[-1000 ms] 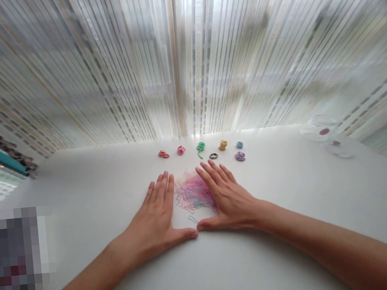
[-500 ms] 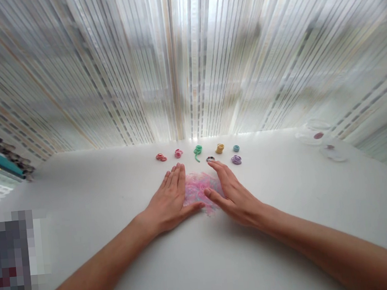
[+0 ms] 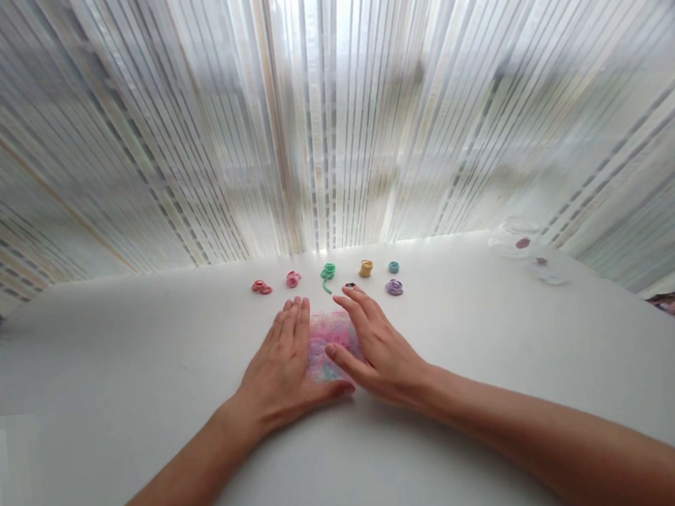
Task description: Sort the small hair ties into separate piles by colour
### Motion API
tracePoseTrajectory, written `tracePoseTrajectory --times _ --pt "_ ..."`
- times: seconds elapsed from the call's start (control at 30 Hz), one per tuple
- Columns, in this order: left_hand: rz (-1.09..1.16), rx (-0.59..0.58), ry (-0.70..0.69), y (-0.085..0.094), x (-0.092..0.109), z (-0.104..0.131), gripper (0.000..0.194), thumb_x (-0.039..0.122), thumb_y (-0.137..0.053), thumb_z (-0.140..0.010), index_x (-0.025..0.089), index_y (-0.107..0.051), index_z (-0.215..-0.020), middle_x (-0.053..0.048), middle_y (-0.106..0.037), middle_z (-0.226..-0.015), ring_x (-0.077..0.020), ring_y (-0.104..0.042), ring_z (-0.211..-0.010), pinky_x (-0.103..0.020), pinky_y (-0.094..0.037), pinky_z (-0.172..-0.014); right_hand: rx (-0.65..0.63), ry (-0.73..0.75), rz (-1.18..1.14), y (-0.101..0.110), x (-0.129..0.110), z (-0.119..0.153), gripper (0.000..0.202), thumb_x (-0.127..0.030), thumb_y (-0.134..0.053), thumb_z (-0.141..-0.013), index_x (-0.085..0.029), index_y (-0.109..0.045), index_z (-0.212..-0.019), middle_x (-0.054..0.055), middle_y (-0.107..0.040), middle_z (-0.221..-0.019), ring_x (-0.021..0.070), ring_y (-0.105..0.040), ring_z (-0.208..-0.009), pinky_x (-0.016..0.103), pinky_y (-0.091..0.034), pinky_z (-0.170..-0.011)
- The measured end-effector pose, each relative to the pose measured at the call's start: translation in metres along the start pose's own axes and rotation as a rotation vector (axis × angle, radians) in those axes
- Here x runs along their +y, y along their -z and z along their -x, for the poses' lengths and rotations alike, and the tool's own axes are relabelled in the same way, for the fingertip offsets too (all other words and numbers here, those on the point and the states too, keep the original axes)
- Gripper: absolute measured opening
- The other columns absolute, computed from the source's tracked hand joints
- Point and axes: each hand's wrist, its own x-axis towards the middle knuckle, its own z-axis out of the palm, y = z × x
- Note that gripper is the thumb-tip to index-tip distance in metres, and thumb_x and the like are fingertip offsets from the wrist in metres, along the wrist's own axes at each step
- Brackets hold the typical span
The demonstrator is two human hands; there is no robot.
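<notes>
Between my hands on the white table (image 3: 344, 465) lies a flat, roughly square pink and pastel heap of fine, thin pieces (image 3: 333, 336); their kind is too blurred to tell. My left hand (image 3: 280, 368) lies along its left side, fingers stretched out, thumb across the near edge. On the right side my right hand (image 3: 382, 351) is open, with its thumb over the heap and fingers pointing forward. Neither hand grips anything. Just beyond my right fingertips is a small dark ring-like piece (image 3: 351, 286), partly hidden.
Small coiled bands stand in a line beyond my hands: red (image 3: 261, 288), pink (image 3: 293, 279), green (image 3: 328, 272), yellow (image 3: 366, 269), blue (image 3: 394, 267), with purple (image 3: 394, 287) nearer. Clear round pieces (image 3: 546, 272) lie at the far right. A striped string curtain (image 3: 303, 130) hangs behind the table.
The heap has gone from ragged and spread to more compact and square between my hands. My view has swung slightly right, so everything sits further left.
</notes>
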Motion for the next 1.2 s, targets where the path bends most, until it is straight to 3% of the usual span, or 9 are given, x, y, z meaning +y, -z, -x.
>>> tracePoseTrajectory --times 0.1,0.23,0.43,0.7,1.0,1.2 --pt "-0.017 0.018 -0.022 0.001 0.000 0.001 0.138 0.091 -0.055 -0.064 0.004 -0.009 -0.161 -0.029 -0.017 -0.165 -0.0418 -0.012 -0.155 -0.057 -0.022 -0.124 -0.105 0.070 0.084 0.013 0.011 0.007 0.092 -0.059 -0.065 -0.085 -0.013 -0.029 -0.156 0.022 -0.030 -0.162 0.0348 -0.023 -0.153 0.056 -0.027 -0.123" --pt "-0.023 -0.012 -0.066 0.001 0.000 0.001 0.138 0.090 -0.054 -0.063 0.004 -0.009 -0.161 -0.028 -0.015 -0.166 -0.0426 -0.010 -0.155 -0.058 -0.019 -0.124 -0.251 0.096 0.143 0.017 0.019 0.009 0.117 -0.068 -0.070 -0.076 -0.011 -0.015 -0.161 0.025 -0.019 -0.166 0.0375 -0.012 -0.156 0.061 -0.022 -0.123" --pt "0.001 0.005 -0.055 0.002 0.001 0.001 0.137 0.091 -0.053 -0.064 0.007 -0.009 -0.161 -0.027 -0.016 -0.166 -0.0419 -0.012 -0.155 -0.057 -0.021 -0.124 -0.297 0.137 0.209 0.014 0.019 0.004 0.103 -0.066 -0.058 -0.088 -0.008 -0.014 -0.162 0.024 -0.016 -0.167 0.0333 -0.009 -0.157 0.056 -0.020 -0.125" --pt "0.030 -0.095 -0.090 0.007 0.000 -0.012 0.139 0.095 -0.053 -0.059 0.007 -0.018 -0.161 -0.024 -0.026 -0.164 -0.0387 -0.018 -0.154 -0.055 -0.016 -0.126 -0.335 0.216 0.232 0.011 0.016 -0.005 0.098 -0.058 -0.055 -0.092 -0.003 -0.014 -0.161 0.023 -0.017 -0.167 0.0306 -0.011 -0.157 0.050 -0.018 -0.127" --pt "0.122 -0.064 -0.155 0.008 0.000 -0.013 0.129 0.089 -0.059 -0.064 0.008 -0.025 -0.159 -0.023 -0.035 -0.161 -0.0373 -0.029 -0.151 -0.053 -0.025 -0.125 -0.323 0.273 0.167 0.010 0.015 -0.009 0.098 -0.052 -0.057 -0.092 -0.005 -0.008 -0.162 0.022 -0.018 -0.168 0.0287 -0.014 -0.156 0.047 -0.022 -0.127" --pt "0.102 -0.073 -0.155 0.015 0.003 -0.013 0.129 0.090 -0.055 -0.067 0.005 -0.021 -0.159 -0.026 -0.020 -0.166 -0.0374 -0.020 -0.154 -0.051 -0.028 -0.125 -0.315 0.260 0.190 0.009 0.017 -0.009 0.100 -0.061 -0.056 -0.091 -0.002 -0.014 -0.161 0.023 -0.020 -0.166 0.0311 -0.017 -0.156 0.048 -0.023 -0.126"
